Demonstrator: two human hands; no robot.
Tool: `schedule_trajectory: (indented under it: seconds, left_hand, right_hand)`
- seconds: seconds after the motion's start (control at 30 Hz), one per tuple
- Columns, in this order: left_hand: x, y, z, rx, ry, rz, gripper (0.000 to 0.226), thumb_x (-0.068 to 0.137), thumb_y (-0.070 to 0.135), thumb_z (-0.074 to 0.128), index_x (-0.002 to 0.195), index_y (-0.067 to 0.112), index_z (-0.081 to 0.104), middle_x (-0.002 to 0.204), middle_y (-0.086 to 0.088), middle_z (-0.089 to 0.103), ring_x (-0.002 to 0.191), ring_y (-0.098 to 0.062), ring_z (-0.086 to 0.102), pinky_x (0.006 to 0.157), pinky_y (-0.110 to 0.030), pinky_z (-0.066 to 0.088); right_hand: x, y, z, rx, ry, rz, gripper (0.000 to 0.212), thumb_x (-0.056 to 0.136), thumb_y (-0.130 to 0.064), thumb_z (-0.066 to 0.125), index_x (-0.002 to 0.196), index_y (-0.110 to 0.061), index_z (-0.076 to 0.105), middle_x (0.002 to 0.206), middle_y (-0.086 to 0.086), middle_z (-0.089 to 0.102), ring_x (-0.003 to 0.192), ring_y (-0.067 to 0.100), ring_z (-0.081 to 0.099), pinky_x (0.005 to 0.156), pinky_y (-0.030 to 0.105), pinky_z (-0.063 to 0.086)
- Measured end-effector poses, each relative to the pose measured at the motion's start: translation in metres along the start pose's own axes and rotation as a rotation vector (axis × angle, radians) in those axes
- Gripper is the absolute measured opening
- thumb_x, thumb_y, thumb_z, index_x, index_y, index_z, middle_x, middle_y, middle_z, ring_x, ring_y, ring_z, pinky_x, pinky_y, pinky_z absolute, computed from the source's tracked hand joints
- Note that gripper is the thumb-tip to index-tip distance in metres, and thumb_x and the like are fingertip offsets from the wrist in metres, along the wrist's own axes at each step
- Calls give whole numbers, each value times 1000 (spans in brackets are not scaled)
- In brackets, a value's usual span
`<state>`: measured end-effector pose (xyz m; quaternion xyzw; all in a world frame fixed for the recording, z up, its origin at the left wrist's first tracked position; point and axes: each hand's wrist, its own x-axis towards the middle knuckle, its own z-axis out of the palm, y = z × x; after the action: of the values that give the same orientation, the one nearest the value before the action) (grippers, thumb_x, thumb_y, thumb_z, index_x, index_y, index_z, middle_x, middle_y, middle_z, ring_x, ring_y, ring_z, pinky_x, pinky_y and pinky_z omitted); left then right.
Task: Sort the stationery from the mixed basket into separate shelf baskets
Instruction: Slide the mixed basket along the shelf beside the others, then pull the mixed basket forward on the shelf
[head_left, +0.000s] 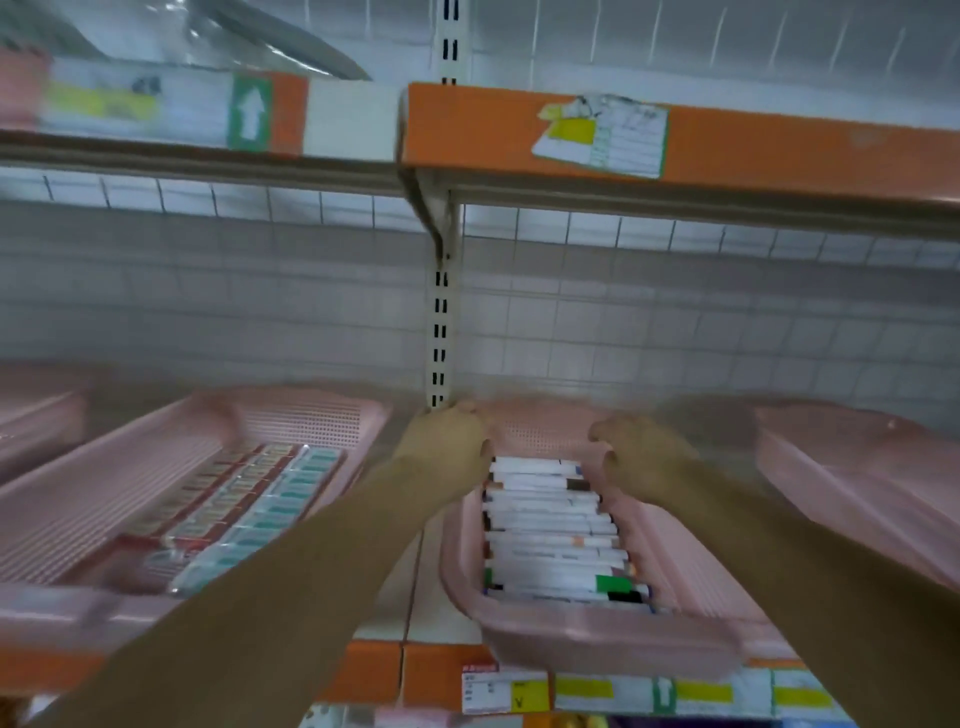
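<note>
Both hands reach the far end of the middle pink basket (587, 631) on the shelf (382, 670). The left hand (447, 441) is at its far left corner and the right hand (647, 460) at its far right rim, set apart. The basket runs front to back. Its white pens (550, 525) lie crosswise, stacked just nearer than the hands. Blur hides the fingers, so I cannot tell whether either hand grips the rim.
</note>
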<state>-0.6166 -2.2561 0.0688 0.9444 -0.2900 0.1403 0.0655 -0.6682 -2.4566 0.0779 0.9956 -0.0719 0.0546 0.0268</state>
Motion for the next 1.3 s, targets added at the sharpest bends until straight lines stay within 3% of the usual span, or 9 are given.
schedule_trajectory:
  seconds: [0.1,0.2,0.3,0.4,0.6,0.8,1.1,1.17,1.3]
  left_hand:
    - [-21,-37,-24,73,72,67,37,94,21,39,129,13,45,134,-6,44,128,-21,35,104,-35,31]
    - [-56,-97,-50,128,99,28,44,92,21,42,136,16,40,138,-5,42,131,-21,33,105,-34,30]
    - [-101,-170,-72,161,91,-100,49,92,24,44,140,19,35,141,-4,40,133,-19,32,107,-32,30]
    - [-150,-237,-90,135,98,-245,47,91,29,39,137,20,42,141,-6,43,129,-24,39,103,-30,32]
    - [-244,-333,-112,151,130,-543,54,94,28,47,144,17,30,146,-5,36,130,-26,37,103,-40,36]
    - [-309,-424,-127,228,84,-748,52,95,31,45,143,18,30,141,-6,40,126,-26,40,102,-42,37]
    - [-291,-543,-128,100,107,-694,53,94,22,50,143,15,33,144,-6,40,127,-23,41,104,-35,36]
    - [-281,-560,-120,58,124,-642,51,94,21,51,142,16,34,141,-4,42,125,-21,44,102,-29,35]
    - [-262,-596,-106,-19,91,-555,50,93,21,52,140,16,37,141,0,43,123,-18,45,101,-25,34]
  right_hand:
    - [11,-60,-20,39,98,-100,42,87,-9,45,128,-18,52,130,8,51,117,25,50,94,34,44]
    - [24,-139,-31,55,170,-216,41,85,-9,48,125,-16,55,124,10,54,113,28,52,90,32,46]
    - [32,-225,-34,59,175,-339,40,84,-10,51,123,-15,55,123,13,55,112,28,54,88,29,46]
    - [34,-305,-33,76,169,-489,38,82,-11,51,120,-15,56,122,15,56,115,32,54,94,36,47]
    - [35,-433,-34,28,174,-697,37,84,-12,49,120,-16,54,122,10,54,115,31,51,91,35,44]
    - [51,-551,-38,41,146,-838,42,83,-11,51,124,-19,54,126,10,54,117,29,51,90,34,45]
    - [132,-670,-25,16,29,-870,49,88,-12,50,136,-23,45,140,6,45,125,25,46,95,31,40]
    - [151,-686,-16,12,-26,-827,45,88,-10,48,132,-19,49,137,8,48,119,25,49,91,31,42]
    - [177,-703,8,-9,-147,-731,31,89,-8,47,118,-9,55,121,12,57,95,26,53,67,24,41]
